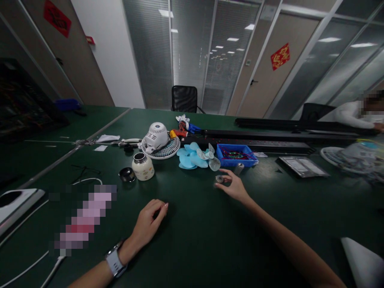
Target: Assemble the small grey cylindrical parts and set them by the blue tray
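Right grip (pixel 235 188) closes narrowly on one small, round, greyish object (pixel 219 179), thumb below it and fingers above, near the middle of the dark green worktop (pixel 192 236); whether the piece touches the surface cannot be told. Its rounded face appears turned toward the camera, while blur and the fingers leave its long axis unclear. Just beyond the knuckles stands one short metallic cylinder (pixel 239 168), its long axis close to upright, the top tipped slightly right.

Left grip (pixel 148 222) rests nearer the camera, well apart from the object, fingers loosely curled with a narrow gap at the thumb, and one pale-strapped watch (pixel 115 260) circles the wrist.

Behind the cylinder sits one blue tray (pixel 229 162) of tangled wires, next to pale blue fan blades (pixel 190 158), some translucent and overlapping too closely to count. Farther left are one cream jar (pixel 143 170), mouth up, one black cup-like piece (pixel 127 175) just beside it, and one white fan housing (pixel 157 135) resting on a round grille (pixel 173 150).

Several dark bars (pixel 270 123) run toward the right across the far side, one flat grey packet (pixel 303 166) in front of them. At far right, one person (pixel 345 112) in white sits behind a second, blurred fan unit (pixel 360 156). One black chair (pixel 184 98) stands opposite, across the worktop.
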A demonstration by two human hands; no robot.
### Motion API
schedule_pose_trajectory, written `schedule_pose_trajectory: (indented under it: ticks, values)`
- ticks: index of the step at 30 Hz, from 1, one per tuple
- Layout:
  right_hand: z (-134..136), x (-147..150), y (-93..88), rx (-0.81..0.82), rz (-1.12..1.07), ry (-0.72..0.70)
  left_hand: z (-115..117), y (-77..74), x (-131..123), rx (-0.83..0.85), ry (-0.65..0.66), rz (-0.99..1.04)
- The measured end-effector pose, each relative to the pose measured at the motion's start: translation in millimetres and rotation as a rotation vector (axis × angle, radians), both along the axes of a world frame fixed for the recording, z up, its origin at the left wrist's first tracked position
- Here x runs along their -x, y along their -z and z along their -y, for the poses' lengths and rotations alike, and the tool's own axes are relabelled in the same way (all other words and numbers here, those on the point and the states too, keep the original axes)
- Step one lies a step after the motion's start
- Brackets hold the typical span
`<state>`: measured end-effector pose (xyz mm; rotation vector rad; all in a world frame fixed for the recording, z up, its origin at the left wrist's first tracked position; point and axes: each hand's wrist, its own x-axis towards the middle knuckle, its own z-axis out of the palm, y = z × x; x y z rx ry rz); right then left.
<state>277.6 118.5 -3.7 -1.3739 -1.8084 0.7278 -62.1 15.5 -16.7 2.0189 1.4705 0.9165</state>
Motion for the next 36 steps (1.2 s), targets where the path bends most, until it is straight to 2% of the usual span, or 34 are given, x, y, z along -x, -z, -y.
schedule_pose_trajectory:
  ticks: [3, 5, 8, 12, 15, 18, 23, 26, 29, 33, 36]
  values:
    - [35, 36, -4.8, 0.120, -0.068, -0.224, 3, -2.8, -13, -0.027, 0.029, 0.052]
    - [53, 59, -6.2, 0.157, -0.105, -0.324, 5, -4.9, -24, -0.062, 0.070, 0.078]
    - [69, 82, -5.2, 0.193, -0.174, -0.399, 6, -8.4, -40, -0.097, 0.109, 0.096]
    - [74, 93, 2.0, 0.217, -0.216, -0.439, 3, -12.2, -51, -0.163, 0.108, 0.039]
    - [74, 93, 10.0, 0.192, -0.231, -0.442, -3, -13.9, -54, -0.234, 0.115, 0.026]
    - [75, 93, 14.8, 0.166, -0.240, -0.422, -8, -15.0, -51, -0.241, 0.096, 0.108]
    - [76, 94, 12.5, 0.184, -0.266, -0.366, -7, -5.7, -21, -0.114, -0.004, 0.260]
    - [75, 93, 10.7, 0.188, -0.260, -0.352, -4, 8.4, -1, 0.015, 0.012, 0.149]
    - [76, 94, 10.5, 0.145, -0.213, -0.324, -3, 17.6, 8, 0.097, 0.065, 0.031]
    - [76, 92, 13.3, 0.071, -0.150, -0.307, -4, 15.0, 7, 0.120, 0.093, 0.021]
    - [62, 81, 19.6, 0.019, -0.143, -0.229, -3, 9.0, 6, 0.150, 0.072, 0.052]
